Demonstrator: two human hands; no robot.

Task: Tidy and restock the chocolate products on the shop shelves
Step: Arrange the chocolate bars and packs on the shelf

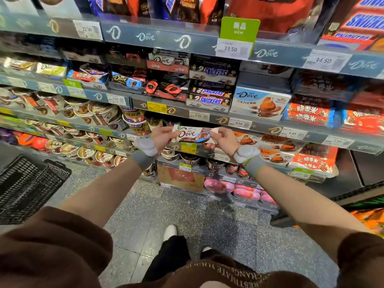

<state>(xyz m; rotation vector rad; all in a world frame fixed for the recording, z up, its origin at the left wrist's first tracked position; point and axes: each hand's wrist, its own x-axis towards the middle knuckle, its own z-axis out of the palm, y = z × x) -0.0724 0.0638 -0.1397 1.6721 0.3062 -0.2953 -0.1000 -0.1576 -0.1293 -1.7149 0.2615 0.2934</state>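
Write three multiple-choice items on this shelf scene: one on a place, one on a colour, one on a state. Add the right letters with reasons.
1. Where is the black shopping basket?
A. On the floor at the left
B. On the top shelf
C. Hanging from an arm

2. What colour is the "NEW" tag?
A. Red
B. Green
C. Blue

3. How is the Dove bar held?
A. Lying loose on a shelf
B. In one hand only
C. By both hands, one at each end

Answers:
1 A, it stands on the floor left of the arms.
2 B, the tag above the 33.50 label is green.
3 C, the left hand and right hand each pinch an end.
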